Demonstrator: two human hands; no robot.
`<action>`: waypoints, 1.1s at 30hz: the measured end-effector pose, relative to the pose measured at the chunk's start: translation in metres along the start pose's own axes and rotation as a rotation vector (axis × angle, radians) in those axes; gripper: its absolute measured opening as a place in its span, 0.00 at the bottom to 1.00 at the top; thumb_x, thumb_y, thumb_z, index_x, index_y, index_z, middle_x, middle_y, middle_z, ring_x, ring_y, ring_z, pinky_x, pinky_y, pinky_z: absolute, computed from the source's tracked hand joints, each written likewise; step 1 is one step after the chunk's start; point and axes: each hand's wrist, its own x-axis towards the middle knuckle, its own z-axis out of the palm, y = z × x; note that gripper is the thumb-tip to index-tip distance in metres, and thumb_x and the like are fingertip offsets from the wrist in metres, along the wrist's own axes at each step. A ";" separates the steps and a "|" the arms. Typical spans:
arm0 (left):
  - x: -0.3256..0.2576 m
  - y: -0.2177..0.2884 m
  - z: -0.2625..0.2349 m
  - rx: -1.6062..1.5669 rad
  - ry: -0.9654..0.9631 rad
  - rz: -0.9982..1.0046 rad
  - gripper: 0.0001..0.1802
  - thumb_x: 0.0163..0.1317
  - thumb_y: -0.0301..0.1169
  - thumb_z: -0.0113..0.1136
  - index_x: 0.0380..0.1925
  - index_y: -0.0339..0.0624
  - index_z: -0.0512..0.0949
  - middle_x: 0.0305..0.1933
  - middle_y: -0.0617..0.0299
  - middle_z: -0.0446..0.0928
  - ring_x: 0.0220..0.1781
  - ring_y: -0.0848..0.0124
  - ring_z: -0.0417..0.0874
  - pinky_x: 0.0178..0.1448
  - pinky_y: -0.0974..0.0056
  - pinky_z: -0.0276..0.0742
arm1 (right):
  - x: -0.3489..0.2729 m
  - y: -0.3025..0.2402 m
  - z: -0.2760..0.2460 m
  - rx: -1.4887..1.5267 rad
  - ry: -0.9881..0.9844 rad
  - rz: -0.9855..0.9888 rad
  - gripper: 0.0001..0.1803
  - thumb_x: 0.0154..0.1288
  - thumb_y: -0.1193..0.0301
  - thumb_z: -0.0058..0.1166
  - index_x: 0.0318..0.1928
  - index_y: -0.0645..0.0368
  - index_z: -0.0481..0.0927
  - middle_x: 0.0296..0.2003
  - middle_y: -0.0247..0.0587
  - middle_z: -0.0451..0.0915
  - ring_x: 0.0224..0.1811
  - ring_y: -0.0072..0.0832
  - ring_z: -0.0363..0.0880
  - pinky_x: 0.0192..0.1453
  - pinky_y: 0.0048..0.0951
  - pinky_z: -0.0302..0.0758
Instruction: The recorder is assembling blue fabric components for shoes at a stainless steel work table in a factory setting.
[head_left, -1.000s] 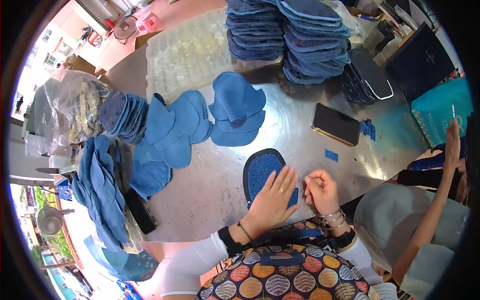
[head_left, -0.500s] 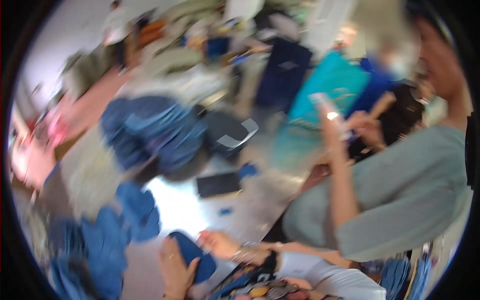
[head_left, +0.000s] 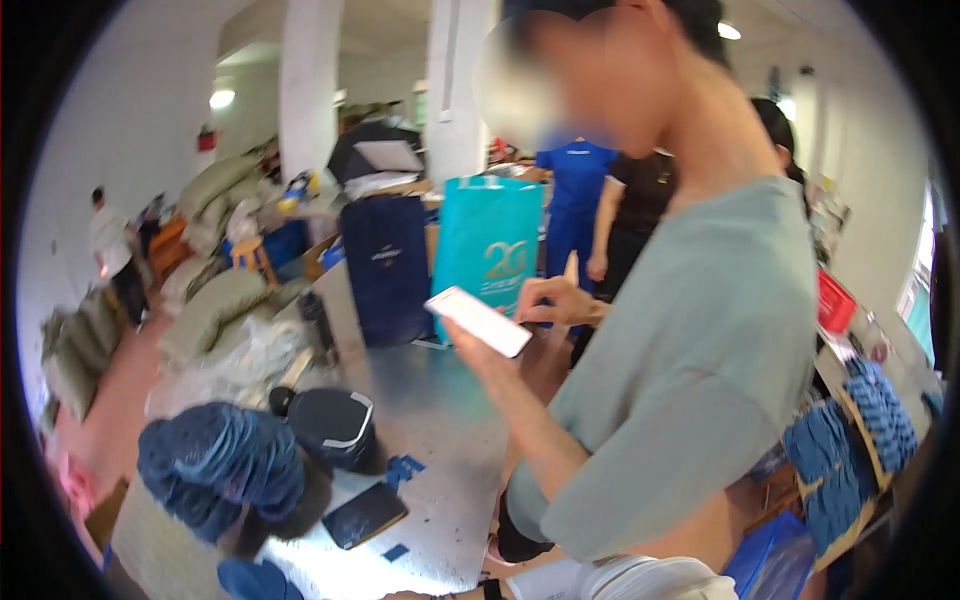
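The wearer's hands fall outside the view; only a wrist with a dark band shows at six o'clock, so neither grip can be judged. At eight o'clock, stacked blue fabric pieces sit on the grey table beside a dark phone. A co-worker's smartphone is centred.

Head camera faces outward, close to a co-worker; table below.

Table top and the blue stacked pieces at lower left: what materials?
Table top: probably sheet metal, brushed or dull grey; it throws soft, streaky reflections. Blue stacked pieces: likely denim-like fabric, matte, layered soft edges; too blurred to be sure. The wearer's wrist barely shows at the lower edge.
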 end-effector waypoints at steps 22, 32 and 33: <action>-0.010 0.014 -0.067 -0.807 0.089 -0.350 0.11 0.60 0.28 0.62 0.32 0.27 0.78 0.29 0.59 0.79 0.31 0.74 0.75 0.37 0.66 0.72 | 0.012 -0.055 -0.007 0.330 -0.296 -0.087 0.25 0.67 0.53 0.49 0.51 0.63 0.76 0.38 0.59 0.81 0.37 0.49 0.81 0.44 0.38 0.75; -0.019 0.025 -0.062 -0.974 0.074 -0.518 0.14 0.62 0.31 0.60 0.39 0.26 0.79 0.32 0.60 0.80 0.31 0.74 0.75 0.37 0.67 0.73 | 0.031 -0.053 0.004 0.448 0.063 -0.067 0.18 0.68 0.59 0.51 0.47 0.61 0.75 0.38 0.50 0.82 0.36 0.43 0.83 0.42 0.33 0.77; -0.023 0.024 -0.058 -0.997 0.120 -0.496 0.15 0.63 0.31 0.60 0.39 0.26 0.79 0.34 0.59 0.81 0.32 0.74 0.75 0.38 0.67 0.73 | 0.035 -0.058 -0.002 0.524 0.030 0.000 0.18 0.66 0.60 0.56 0.46 0.62 0.74 0.37 0.49 0.82 0.38 0.35 0.84 0.43 0.29 0.77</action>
